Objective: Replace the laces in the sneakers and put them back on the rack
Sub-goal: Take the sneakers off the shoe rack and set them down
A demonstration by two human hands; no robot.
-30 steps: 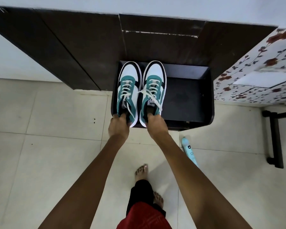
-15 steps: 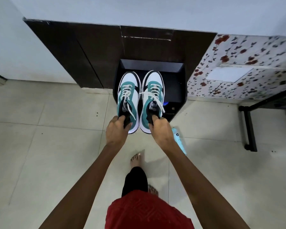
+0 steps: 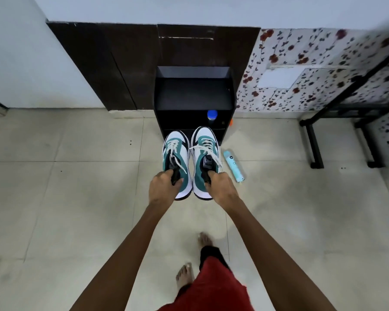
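Floor (image 3: pixel 65 187) of pale tiles fills most of the view. Dark wall panel (image 3: pixel 121 63) behind, black rack (image 3: pixel 192 93) standing against it. Left sneaker (image 3: pixel 177 151) and right sneaker (image 3: pixel 206 149), teal and white, are held side by side in front of the rack, toes toward it. Left hand (image 3: pixel 163 187) grasps left sneaker at the heel, fingers curled into the opening. Right hand (image 3: pixel 221 187) grips right sneaker the same way. Spray can (image 3: pixel 233 166) lies on floor just beside right sneaker. Blue-capped bottle (image 3: pixel 212 114) sits on a lower rack shelf. White laces (image 3: pixel 174 145) are threaded, ends loose.
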